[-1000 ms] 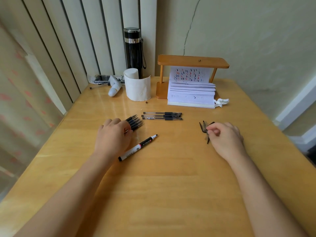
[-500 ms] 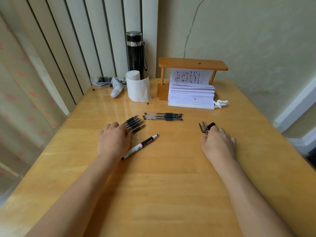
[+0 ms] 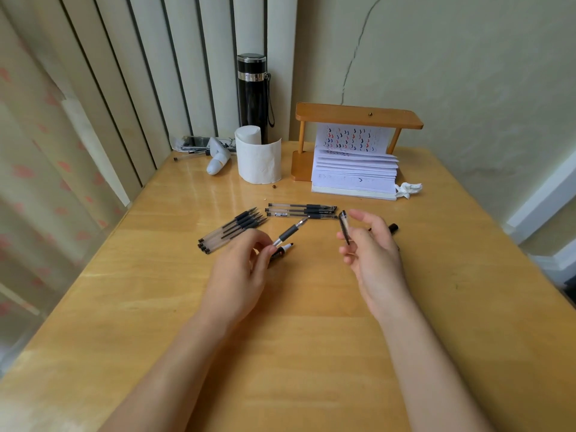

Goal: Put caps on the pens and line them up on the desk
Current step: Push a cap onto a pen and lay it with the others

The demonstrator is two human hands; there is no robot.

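Note:
My left hand (image 3: pixel 240 275) holds an uncapped gel pen (image 3: pixel 288 232) above the desk, its tip pointing up and right. My right hand (image 3: pixel 372 254) pinches a black pen cap (image 3: pixel 343 226), a short gap to the right of that tip. Several uncapped pens (image 3: pixel 232 230) lie in a bundle left of my left hand. Three capped pens (image 3: pixel 300 211) lie in a row behind both hands. A marker (image 3: pixel 282 251) lies partly hidden under my left fingers. Another black cap (image 3: pixel 393 227) shows behind my right hand.
On the wooden desk (image 3: pixel 311 338), at the back, stand a black flask (image 3: pixel 253 95), a paper roll (image 3: pixel 258 159), a wooden stand (image 3: pixel 358 116) over a stack of papers (image 3: pixel 355 173), a crumpled tissue (image 3: pixel 409 189) and a white device (image 3: pixel 218 159).
My left hand has lifted one pen out of the bundle. My right hand has picked a cap from the pile on the right and raised it toward the pen tip.

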